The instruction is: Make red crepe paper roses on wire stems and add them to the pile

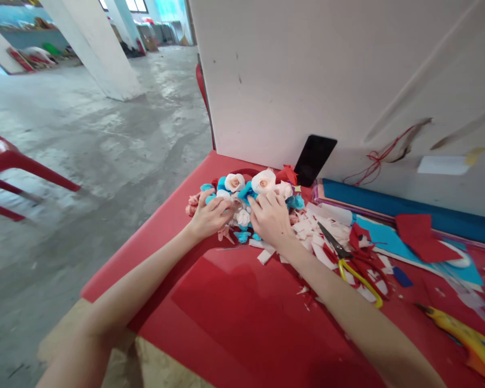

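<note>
On the red table [234, 302], the left hand [210, 215] and the right hand [270, 218] both rest with bent fingers on a heap of paper flowers [246, 188], while yellow-handled scissors [347, 264] lie on the white paper scraps [319, 237] near the right forearm, and a black phone [314, 159] leans on the white board [347, 81].

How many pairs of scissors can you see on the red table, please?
1: the yellow-handled scissors lie among paper scraps to the right of the right hand. Others could be hidden under the scraps or the flower pile that both hands touch.
</note>
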Available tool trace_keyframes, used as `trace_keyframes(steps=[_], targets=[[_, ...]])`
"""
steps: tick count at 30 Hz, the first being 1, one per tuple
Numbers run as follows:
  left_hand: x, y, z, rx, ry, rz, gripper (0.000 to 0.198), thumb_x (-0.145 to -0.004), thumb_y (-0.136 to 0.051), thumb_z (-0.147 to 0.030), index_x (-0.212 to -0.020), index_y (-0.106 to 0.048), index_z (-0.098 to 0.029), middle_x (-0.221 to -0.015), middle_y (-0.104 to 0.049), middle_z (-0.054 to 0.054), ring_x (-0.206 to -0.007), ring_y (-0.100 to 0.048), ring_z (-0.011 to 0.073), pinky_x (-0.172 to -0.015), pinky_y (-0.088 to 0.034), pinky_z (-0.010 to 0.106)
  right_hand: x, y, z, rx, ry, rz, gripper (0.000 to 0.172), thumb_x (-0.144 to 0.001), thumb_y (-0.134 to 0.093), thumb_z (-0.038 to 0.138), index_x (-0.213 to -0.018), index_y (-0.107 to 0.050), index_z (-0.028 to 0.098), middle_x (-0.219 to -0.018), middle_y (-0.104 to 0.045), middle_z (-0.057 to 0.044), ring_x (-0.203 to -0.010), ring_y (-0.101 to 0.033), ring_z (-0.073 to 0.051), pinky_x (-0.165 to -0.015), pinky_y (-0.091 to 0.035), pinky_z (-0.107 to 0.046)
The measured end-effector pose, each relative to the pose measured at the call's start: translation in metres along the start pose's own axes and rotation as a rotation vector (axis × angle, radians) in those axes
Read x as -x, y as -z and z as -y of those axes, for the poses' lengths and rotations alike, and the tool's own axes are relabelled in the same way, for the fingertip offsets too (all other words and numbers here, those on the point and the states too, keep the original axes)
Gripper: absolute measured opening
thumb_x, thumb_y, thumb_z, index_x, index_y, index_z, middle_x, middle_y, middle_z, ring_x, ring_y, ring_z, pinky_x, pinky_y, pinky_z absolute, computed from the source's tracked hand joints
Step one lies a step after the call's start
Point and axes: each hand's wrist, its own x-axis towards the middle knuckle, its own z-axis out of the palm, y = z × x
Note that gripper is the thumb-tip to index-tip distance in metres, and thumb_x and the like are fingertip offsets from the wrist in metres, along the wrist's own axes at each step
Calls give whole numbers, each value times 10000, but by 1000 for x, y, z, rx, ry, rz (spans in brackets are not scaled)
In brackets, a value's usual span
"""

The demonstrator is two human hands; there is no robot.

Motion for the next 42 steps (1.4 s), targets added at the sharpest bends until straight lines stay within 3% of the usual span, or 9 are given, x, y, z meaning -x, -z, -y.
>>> trace_keyframes(steps=[5,12,18,22,27,29,32,37,42], targets=[[2,-3,3,-6,-3,25,159,-823,-535,-249,-953,-617,-290,-902,-626,20,-951,-555,193,-1042,-279,460,-1,-4,0,19,-36,33,235,-866,-452,216,-1048,-555,109,-896,-542,-63,-914,-471,-197,-840,-347,-363],[4,-6,5,-1,-25,40,259,-882,-474,-318,-1084,-544,-172,-1144,-551,84,-989,-555,183,-854,-474,396,-11,-8,1,34,-99,42,252,-868,-487,260,-1070,-530,115,-972,-544,-68,-962,-497,-195,-862,-383,-386],[0,-2,3,-25,-35,-12,205,-823,-525,-238,-1016,-591,-261,-952,-614,26,-928,-556,192,-997,-338,480,-17,-9,5,-17,-114,12,246,-876,-499,281,-1048,-545,111,-1023,-551,-84,-990,-511,-202,-876,-411,-412],[-3,4,-1,-4,-20,-57,326,-711,-563,-195,-1014,-600,-311,-904,-613,14,-888,-548,215,-1054,-241,519,-12,5,4,-104,-120,-39,282,-883,-499,335,-1088,-531,144,-1061,-542,-68,-954,-532,-179,-840,-447,-392],[-17,18,-11,52,57,-103,303,-704,-528,-155,-958,-618,-291,-999,-583,43,-964,-517,247,-1031,-254,559,-8,18,-41,-199,-455,-198,245,-876,-420,199,-1072,-564,164,-1026,-526,-117,-975,-473,-239,-857,-379,-439],[-29,26,-15,79,89,-97,324,-738,-498,-140,-1020,-596,-265,-1073,-560,69,-1018,-503,259,-1006,-295,554,-8,10,-70,-253,-612,-228,279,-871,-423,201,-1126,-523,142,-1092,-495,-138,-1037,-445,-261,-882,-370,-454],[-49,37,-19,118,97,-59,388,-789,-449,-136,-1161,-517,-226,-1162,-528,107,-1083,-482,264,-962,-369,507,-8,-11,-106,-391,-763,-152,322,-866,-517,302,-1141,-495,138,-1071,-524,-91,-967,-517,-204,-838,-443,-413],[-79,40,-22,130,-60,79,433,-832,-414,-148,-1254,-448,-238,-1295,-499,72,-1207,-419,252,-1033,-311,486,-8,-34,-121,-626,-822,26,307,-889,-499,331,-1126,-514,137,-1085,-540,-81,-915,-559,-168,-776,-497,-358],[-86,31,-34,95,-153,160,387,-872,-393,-204,-1254,-457,-223,-1304,-518,58,-1209,-442,255,-1081,-189,542,-13,-26,-112,-733,-763,39,316,-884,-507,325,-1136,-508,133,-1102,-534,-84,-943,-554,-180,-795,-491,-375]])
